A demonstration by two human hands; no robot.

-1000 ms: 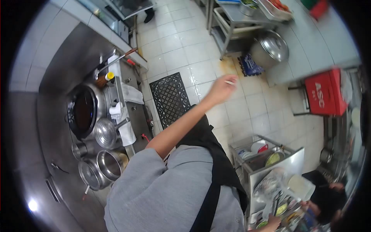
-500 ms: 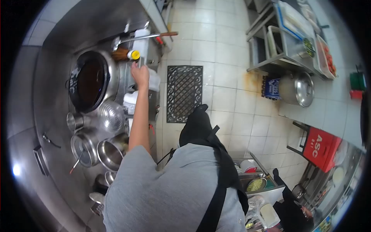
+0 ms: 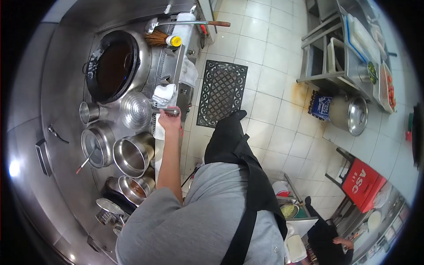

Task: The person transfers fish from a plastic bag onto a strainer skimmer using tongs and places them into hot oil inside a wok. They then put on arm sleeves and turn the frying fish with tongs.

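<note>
Steel cup (image 3: 89, 113) far left, near black wok (image 3: 138, 62) of dark liquid. Perforated ladle (image 3: 136, 110) just beside wok, bowl leftward, handle pointing right. Left hand (image 3: 170, 119) grips the ladle handle near its end, folded white cloth (image 3: 164, 94) next to it. Floor mat (image 3: 221, 92) further right. Right hand out of view, can't tell its state.

Wok (image 3: 93, 79) at left, strainer (image 3: 136, 110) just nearer (handle (image 3: 174, 112) pointing right), open pot (image 3: 149, 145) nearer still, mat (image 3: 221, 93) midway on floor (image 3: 265, 66), lidded pot (image 3: 340, 112) right.
</note>
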